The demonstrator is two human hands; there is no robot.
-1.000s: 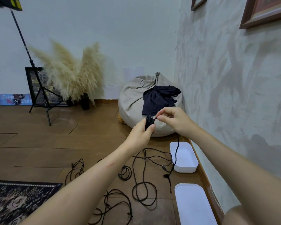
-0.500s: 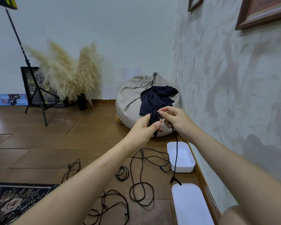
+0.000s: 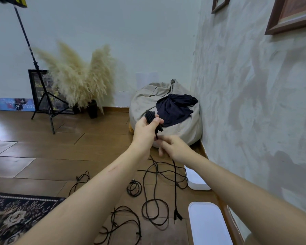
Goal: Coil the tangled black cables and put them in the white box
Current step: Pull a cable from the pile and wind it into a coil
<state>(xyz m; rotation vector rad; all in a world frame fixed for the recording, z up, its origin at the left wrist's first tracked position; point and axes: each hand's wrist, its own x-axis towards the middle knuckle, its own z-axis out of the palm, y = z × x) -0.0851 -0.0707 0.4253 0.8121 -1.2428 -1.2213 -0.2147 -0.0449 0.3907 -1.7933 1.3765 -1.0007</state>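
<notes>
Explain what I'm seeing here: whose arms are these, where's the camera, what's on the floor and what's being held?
There is no machine: a person works with bare hands, and the single camera sits on their head, looking forward and down. The left hand grips a coiled bundle of black cable. Its loose tail runs down through the motion-blurred right hand and ends in a plug near the wooden floor. More tangled cables lie there, beside a white box by the wall and a second white piece, perhaps its lid.
</notes>
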